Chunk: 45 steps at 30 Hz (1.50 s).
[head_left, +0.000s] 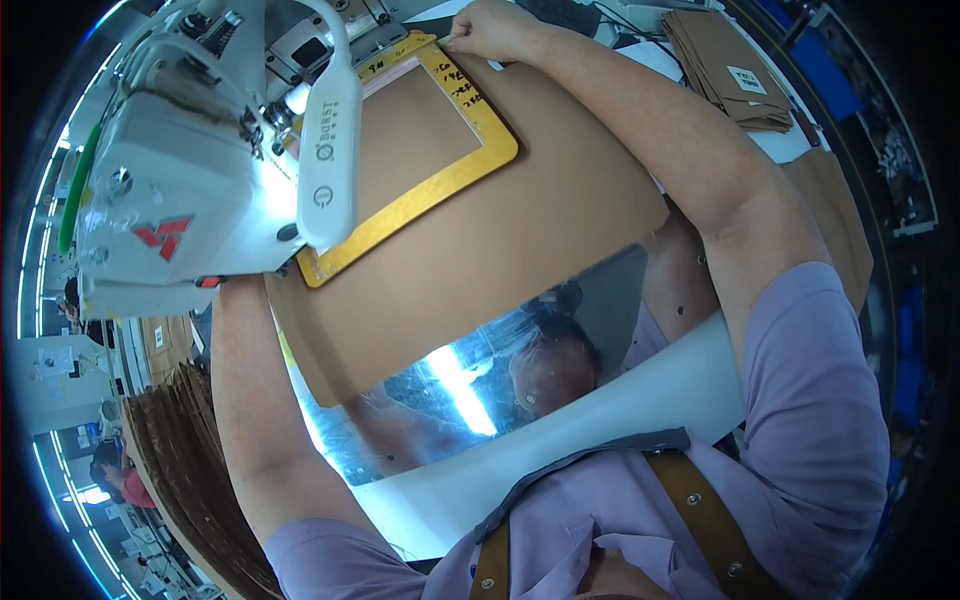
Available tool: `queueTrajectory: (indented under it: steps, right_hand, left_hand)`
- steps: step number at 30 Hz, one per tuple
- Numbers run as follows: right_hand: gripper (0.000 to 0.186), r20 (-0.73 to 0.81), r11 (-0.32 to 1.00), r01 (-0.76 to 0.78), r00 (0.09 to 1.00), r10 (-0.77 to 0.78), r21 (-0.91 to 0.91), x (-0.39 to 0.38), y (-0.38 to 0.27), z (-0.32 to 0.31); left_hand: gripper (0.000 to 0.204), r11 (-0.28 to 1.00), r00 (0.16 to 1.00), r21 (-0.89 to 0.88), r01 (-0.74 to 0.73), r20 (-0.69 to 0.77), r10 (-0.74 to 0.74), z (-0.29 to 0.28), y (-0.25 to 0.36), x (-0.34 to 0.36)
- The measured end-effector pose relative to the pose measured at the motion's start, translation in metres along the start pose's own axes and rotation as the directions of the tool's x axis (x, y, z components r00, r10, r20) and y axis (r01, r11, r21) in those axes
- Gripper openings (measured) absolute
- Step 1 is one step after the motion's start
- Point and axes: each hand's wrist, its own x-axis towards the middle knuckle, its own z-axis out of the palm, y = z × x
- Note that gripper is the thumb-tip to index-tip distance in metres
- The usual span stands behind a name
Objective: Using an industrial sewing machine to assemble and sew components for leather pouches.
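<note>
While the brown fabric panel [520, 230] lies flat on the shiny table [440, 400] under the yellow frame [440, 180], the frame's far corner is pinched by the right hand [495, 30], fingers closed together on it. The left hand is hidden behind the white sewing machine [170, 170], so its state cannot be told. Positioning seems in hand; precise alignment under the needle is judged the requirement for 1 next move.
</note>
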Motion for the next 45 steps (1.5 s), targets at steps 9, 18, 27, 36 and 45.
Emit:
queueTrajectory:
  steps: [9, 18, 27, 36, 45]
  right_hand:
    - [0.026, -0.649, 0.981, 0.194, 0.745, -0.154, -0.010, 0.057, 0.024, 0.011]
    - [0.049, -0.125, 0.971, 0.236, 0.963, -0.240, -0.040, -0.140, 0.031, -0.048]
    - [0.065, 0.074, 0.918, 0.311, 0.950, -0.302, -0.244, -0.247, -0.001, -0.053]
    - [0.062, 0.114, 0.919, 0.289, 0.957, -0.268, -0.269, -0.240, -0.008, -0.053]
    - [0.064, 0.143, 0.907, 0.305, 0.951, -0.274, -0.290, -0.241, -0.004, -0.054]
  left_hand:
    - [0.041, 0.999, 0.999, 0.034, -0.038, -0.037, 0.040, 0.004, -0.035, 0.007]
    - [0.046, 0.957, 0.961, 0.095, -0.276, 0.007, 0.276, -0.054, 0.010, -0.114]
    - [0.084, 0.910, 0.934, 0.255, -0.327, 0.234, 0.270, -0.056, 0.059, -0.224]
    - [0.092, 0.918, 0.956, 0.281, -0.280, 0.171, 0.239, -0.047, 0.049, -0.223]
    - [0.090, 0.890, 0.958, 0.358, -0.284, 0.147, 0.247, -0.046, 0.052, -0.225]
